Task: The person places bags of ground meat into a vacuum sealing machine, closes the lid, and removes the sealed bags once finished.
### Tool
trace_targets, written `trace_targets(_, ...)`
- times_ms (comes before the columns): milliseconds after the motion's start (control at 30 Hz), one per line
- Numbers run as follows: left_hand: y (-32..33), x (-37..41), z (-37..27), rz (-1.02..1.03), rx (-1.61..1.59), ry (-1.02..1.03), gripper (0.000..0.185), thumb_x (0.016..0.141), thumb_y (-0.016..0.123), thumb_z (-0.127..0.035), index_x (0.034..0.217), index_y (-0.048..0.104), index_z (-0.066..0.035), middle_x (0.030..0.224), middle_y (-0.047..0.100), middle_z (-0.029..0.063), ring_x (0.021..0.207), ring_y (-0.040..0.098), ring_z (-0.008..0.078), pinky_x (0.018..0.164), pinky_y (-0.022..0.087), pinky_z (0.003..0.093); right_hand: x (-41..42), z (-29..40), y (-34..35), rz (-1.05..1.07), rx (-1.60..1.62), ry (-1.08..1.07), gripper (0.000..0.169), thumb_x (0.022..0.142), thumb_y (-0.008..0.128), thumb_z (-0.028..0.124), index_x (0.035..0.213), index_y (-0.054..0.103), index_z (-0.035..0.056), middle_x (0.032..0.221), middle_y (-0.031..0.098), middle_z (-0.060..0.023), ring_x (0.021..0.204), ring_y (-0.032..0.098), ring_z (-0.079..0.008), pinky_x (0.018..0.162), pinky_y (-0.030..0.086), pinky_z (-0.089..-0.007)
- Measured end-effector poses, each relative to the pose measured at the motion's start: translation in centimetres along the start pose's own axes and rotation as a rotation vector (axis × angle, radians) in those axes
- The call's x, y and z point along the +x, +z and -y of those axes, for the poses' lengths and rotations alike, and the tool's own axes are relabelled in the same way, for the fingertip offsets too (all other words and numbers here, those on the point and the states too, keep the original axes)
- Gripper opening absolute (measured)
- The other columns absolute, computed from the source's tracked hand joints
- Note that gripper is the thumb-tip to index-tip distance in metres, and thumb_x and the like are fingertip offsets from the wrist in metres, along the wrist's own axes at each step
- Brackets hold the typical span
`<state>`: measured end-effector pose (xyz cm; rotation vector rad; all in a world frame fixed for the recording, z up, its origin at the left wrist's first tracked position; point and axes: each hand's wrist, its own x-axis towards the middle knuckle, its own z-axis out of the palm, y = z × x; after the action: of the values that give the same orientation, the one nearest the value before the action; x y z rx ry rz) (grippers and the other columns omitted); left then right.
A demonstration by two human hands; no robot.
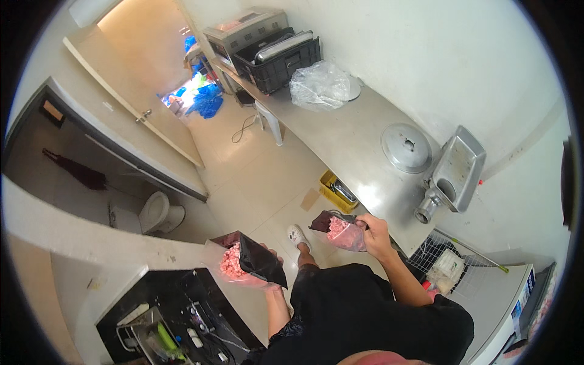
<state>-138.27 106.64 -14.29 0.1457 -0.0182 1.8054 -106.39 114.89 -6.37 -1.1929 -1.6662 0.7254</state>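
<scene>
My left hand, partly hidden behind a plastic bag, grips that bag from its far side. This left bag has one clear face and one black face, and its mouth gapes open. Inside it lies pink ground meat. On the other side of my body, my right hand holds a second bag of the same kind by its edge. Pink ground meat shows through its open top. Both bags are held in the air, apart from each other and above the floor.
A long steel table runs along the right wall, with a meat grinder, a round metal lid, a clear plastic bag and a black crate. Below sits a yellow crate. A black counter with a sink is lower left.
</scene>
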Motion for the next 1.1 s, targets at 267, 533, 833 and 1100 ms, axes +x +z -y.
trace_targets(267, -1.2, 19.0, -7.1, 0.100, -0.229, -0.164, 0.066, 0.093, 0.065, -0.045, 0.145, 0.046, -0.011, 0.144, 0.047, 0.0158, 0.126, 0.049, 0.0397, 0.101, 0.043, 0.0625, 13.5, -6.0, 10.2, -0.128, -0.092, 0.144, 0.023, 0.081, 0.049, -0.007, 0.099, 0.063, -0.0034, 0.083, 0.065, -0.0169, 0.077, 0.064, -0.0278, 0.073, 0.050, -0.0339)
trace_targets(533, -4.0, 37.2, -13.7, 0.248, -0.293, -0.160, 0.055, 0.096, 0.062, -0.038, 0.143, 0.050, -0.012, 0.142, 0.047, 0.0136, 0.130, 0.047, 0.0376, 0.106, 0.036, 0.0638, 30.3, -11.8, 16.9, -0.330, -0.044, 0.298, 0.015, 0.097, 0.055, 0.009, 0.100, 0.062, -0.0034, 0.083, 0.064, -0.0119, 0.079, 0.057, -0.0195, 0.075, 0.046, -0.0316)
trace_targets(833, -8.2, 45.0, -17.0, 0.100, -0.248, -0.077, 0.044, 0.104, 0.044, -0.046, 0.142, 0.052, -0.025, 0.140, 0.053, 0.0094, 0.128, 0.050, 0.0331, 0.103, 0.036, 0.0593, 51.0, -25.2, 19.9, -0.506, 0.298, 0.276, 0.024, 0.105, 0.053, 0.020, 0.089, 0.062, 0.0041, 0.078, 0.050, 0.0054, 0.072, 0.043, -0.0051, 0.064, 0.039, -0.0247)
trace_targets(1100, -11.1, 53.9, -17.6, 0.110, -0.158, -0.071, 0.044, 0.103, 0.044, -0.045, 0.142, 0.051, -0.026, 0.140, 0.052, 0.0077, 0.128, 0.049, 0.0317, 0.104, 0.035, 0.0577, 69.3, -32.5, 21.5, -0.570, 0.426, 0.310, 0.022, 0.104, 0.051, 0.017, 0.104, 0.066, 0.0004, 0.092, 0.060, 0.0005, 0.087, 0.050, -0.0118, 0.082, 0.043, -0.0283)
